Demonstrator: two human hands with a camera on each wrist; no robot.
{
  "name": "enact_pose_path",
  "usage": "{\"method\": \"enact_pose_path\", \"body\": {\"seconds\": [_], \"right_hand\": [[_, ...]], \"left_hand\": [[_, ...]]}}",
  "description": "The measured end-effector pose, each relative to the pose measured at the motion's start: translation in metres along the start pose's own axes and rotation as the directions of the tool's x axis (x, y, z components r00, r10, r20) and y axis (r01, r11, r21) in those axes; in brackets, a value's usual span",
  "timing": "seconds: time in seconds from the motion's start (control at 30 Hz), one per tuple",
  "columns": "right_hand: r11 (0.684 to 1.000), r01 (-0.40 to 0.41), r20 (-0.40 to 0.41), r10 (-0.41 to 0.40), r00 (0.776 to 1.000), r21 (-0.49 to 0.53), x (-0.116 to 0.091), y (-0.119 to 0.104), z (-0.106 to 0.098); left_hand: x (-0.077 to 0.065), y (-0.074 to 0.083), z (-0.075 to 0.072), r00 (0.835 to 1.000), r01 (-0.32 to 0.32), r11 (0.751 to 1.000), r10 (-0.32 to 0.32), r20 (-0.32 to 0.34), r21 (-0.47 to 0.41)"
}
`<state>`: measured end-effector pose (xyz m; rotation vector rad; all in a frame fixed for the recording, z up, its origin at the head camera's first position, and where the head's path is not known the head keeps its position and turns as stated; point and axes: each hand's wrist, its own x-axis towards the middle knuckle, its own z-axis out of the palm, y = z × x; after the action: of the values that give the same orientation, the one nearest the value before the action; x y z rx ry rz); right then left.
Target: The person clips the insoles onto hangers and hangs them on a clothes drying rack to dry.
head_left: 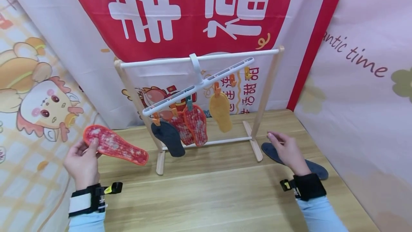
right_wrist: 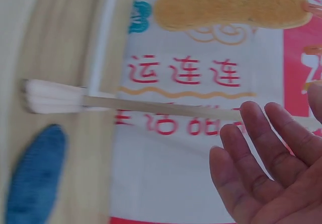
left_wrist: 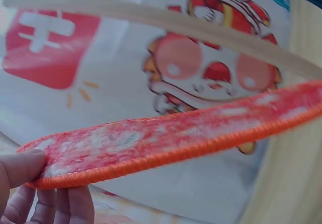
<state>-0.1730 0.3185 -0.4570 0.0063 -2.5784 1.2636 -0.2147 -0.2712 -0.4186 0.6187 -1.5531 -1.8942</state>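
Observation:
My left hand (head_left: 83, 162) pinches the wide end of a red-and-white insole (head_left: 117, 144) with orange edging, thumb on top and fingers beneath. Held up at the left of the rack, the insole points its narrow end rightward. Over a dark blue insole (head_left: 317, 169) on the table, my right hand (head_left: 291, 153) holds nothing, its fingers relaxed in the right wrist view. From a white clip hanger (head_left: 180, 96) hang a dark insole (head_left: 168, 139), two red insoles (head_left: 196, 124) that overlap, and a yellow insole (head_left: 220, 112), each by a clip.
The hanger hooks onto the top bar (head_left: 154, 62) of a wood-and-white rack standing on the wooden table (head_left: 206, 196). Toward its right end dangle an orange clip (head_left: 233, 80) and a yellow clip (head_left: 247, 73). Printed cloths (head_left: 354, 117) enclose the back and sides.

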Motion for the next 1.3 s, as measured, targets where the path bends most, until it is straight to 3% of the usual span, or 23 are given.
{"method": "enact_pose_path", "body": {"seconds": [0.17, 0.3, 0.4, 0.57, 0.7, 0.97, 1.17, 1.3], "right_hand": [[0.990, 0.142, -0.057, -0.143, 0.988, -0.011, 0.028, -0.031, -0.008], [0.982, 0.190, -0.054, -0.191, 0.980, -0.019, 0.051, -0.063, -0.011], [0.978, 0.207, -0.038, -0.207, 0.978, 0.017, 0.069, -0.084, -0.010], [0.975, 0.209, -0.027, -0.207, 0.978, 0.077, 0.095, -0.110, -0.006], [0.976, 0.178, 0.008, -0.180, 0.984, 0.125, 0.114, -0.124, 0.000], [0.981, 0.111, 0.127, -0.131, 0.983, 0.158, 0.142, -0.136, 0.012], [0.977, 0.055, 0.222, -0.102, 0.970, 0.207, 0.154, -0.144, 0.020], [0.972, 0.023, 0.246, -0.083, 0.966, 0.236, 0.159, -0.147, 0.021]], "left_hand": [[-0.031, 0.012, -0.002, 0.995, -0.099, 0.995, 0.099, 0.018, -0.018], [-0.058, 0.013, -0.002, 0.987, -0.161, 0.986, 0.161, 0.011, -0.042], [-0.080, 0.011, 0.000, 0.978, -0.206, 0.979, 0.206, 0.034, -0.012], [-0.116, 0.009, 0.008, 0.948, -0.303, 0.951, 0.294, 0.120, 0.066], [-0.136, 0.008, 0.013, 0.918, -0.378, 0.918, 0.355, 0.177, 0.119], [-0.167, -0.001, 0.026, 0.864, -0.419, 0.904, 0.368, 0.344, 0.084], [-0.184, -0.009, 0.041, 0.833, -0.384, 0.923, 0.333, 0.441, 0.027], [-0.189, -0.014, 0.053, 0.801, -0.359, 0.933, 0.309, 0.512, -0.001]]}}
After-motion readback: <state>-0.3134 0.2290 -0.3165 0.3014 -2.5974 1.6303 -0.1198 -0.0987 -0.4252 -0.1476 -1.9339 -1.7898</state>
